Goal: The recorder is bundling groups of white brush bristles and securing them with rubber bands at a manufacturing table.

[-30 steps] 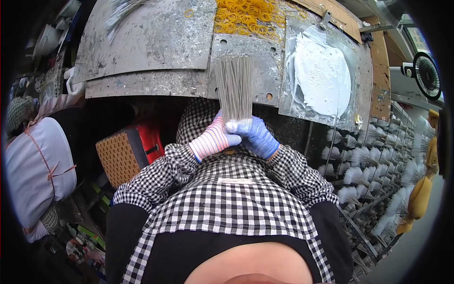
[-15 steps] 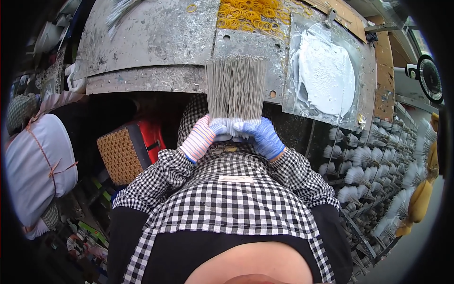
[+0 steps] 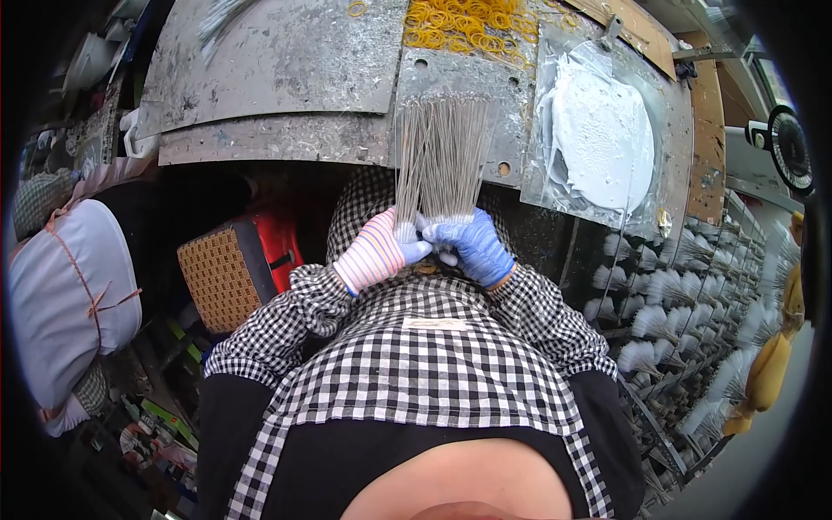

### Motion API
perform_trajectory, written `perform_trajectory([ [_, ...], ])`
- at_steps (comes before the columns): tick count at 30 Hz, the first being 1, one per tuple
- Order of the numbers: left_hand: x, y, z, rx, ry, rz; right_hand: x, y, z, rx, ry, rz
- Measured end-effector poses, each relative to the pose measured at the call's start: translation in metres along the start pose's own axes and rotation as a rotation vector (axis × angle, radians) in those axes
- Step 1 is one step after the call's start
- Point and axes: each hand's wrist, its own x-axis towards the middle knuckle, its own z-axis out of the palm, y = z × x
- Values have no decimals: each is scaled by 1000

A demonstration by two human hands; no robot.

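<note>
A bundle of thin, straight grey strands point(image 3: 451, 160) fans upward from my two gloved hands, over the front edge of the work table. White, bristly lower ends show at the fingers. My left hand point(image 3: 379, 251), in a striped white glove, is closed on a narrow part of the bundle at its left side. Around the base of the larger part, my right hand point(image 3: 473, 247) in a blue glove is closed. A narrow gap divides the two parts. The lowest ends are partly hidden by my fingers.
Yellow rubber bands point(image 3: 468, 26) lie on the table point(image 3: 286, 82). To their right is a plate of white paste point(image 3: 602, 130). White-tufted bundles point(image 3: 659, 321) fill a rack at right. A woven-covered seat point(image 3: 221, 282) stands at left, near another person point(image 3: 78, 277).
The strands were one wide, even block; now a narrow part is split off at the left in my left hand. My hands have shifted and turned slightly.
</note>
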Motion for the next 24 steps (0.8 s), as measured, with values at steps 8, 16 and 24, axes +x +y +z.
perform_trajectory([
  [8,-29,18,-203,155,867,258,-59,-52,-13,-284,181,-97],
  [16,40,90,-326,1442,1098,198,-23,-5,-9,-1341,236,-1185],
  [24,22,135,-291,1842,1035,187,-51,-28,47,-546,107,-715],
])
